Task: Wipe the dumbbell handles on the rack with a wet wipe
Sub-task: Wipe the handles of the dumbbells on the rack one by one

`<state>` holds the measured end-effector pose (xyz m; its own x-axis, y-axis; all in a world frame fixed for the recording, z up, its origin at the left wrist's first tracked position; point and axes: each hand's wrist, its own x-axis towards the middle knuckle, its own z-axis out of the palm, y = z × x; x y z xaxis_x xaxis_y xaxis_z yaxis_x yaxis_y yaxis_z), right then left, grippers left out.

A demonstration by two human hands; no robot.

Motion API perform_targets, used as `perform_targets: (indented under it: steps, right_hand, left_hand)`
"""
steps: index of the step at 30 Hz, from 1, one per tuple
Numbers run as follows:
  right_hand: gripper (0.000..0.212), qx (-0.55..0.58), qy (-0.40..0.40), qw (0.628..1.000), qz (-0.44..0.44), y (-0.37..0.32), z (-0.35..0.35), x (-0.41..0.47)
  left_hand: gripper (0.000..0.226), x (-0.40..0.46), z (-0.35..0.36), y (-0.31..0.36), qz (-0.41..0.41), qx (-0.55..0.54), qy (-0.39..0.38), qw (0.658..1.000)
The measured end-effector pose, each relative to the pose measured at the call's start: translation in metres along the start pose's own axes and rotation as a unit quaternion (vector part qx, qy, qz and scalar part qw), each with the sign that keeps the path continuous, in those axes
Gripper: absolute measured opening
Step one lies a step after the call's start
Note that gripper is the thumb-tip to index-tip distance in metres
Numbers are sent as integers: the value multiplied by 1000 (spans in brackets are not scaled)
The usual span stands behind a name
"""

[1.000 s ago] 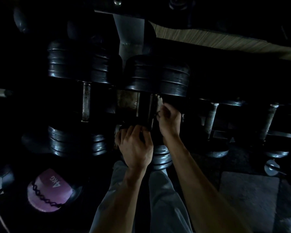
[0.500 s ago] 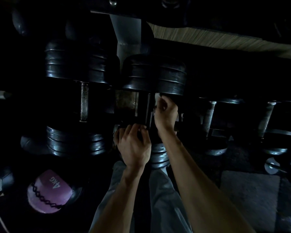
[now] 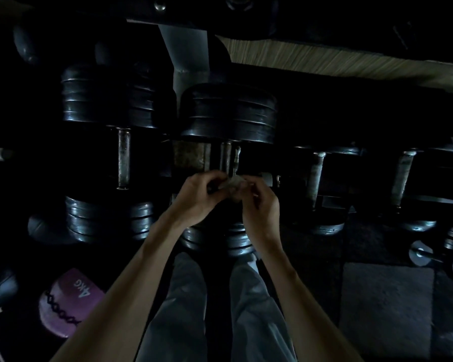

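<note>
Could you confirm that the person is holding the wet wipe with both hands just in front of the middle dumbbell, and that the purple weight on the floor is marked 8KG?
Not quite: the head view shows the purple weight marked 4KG, not 8KG. The rest stands: the left hand and right hand hold the wet wipe together, in front of the middle dumbbell.

Darkness is obscuring most of the rack (image 3: 191,56). Both hands are covering most of the wet wipe (image 3: 230,182). The centre dumbbell handle (image 3: 226,158) is showing only above the hands. Both forearms are running off the bottom edge.
</note>
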<state>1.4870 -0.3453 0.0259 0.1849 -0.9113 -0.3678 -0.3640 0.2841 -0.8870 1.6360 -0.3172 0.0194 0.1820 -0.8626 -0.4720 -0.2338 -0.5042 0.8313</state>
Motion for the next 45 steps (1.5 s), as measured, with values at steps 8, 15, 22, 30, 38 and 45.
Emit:
perform_targets:
  steps: [8, 15, 22, 30, 38, 45]
  right_hand:
    - [36, -124, 146, 981, -27, 41, 21, -27]
    - [40, -112, 138, 984, -19, 46, 21, -22]
    - [41, -115, 130, 985, 4, 46, 21, -22]
    - [41, -116, 133, 984, 27, 42, 21, -23]
    - [42, -126, 127, 984, 21, 45, 21, -23]
    - [42, -126, 123, 984, 29, 43, 21, -23]
  left_hand:
    - [15, 31, -2, -5, -100, 97, 267, 954]
    - [21, 59, 23, -3, -113, -18, 230, 966]
    - [26, 84, 8, -8, -172, -123, 159, 964]
    - [25, 48, 24, 14, -76, 114, 269, 954]
    - [24, 35, 31, 26, 6, 159, 268, 950]
    - [23, 25, 27, 20, 37, 168, 226, 959]
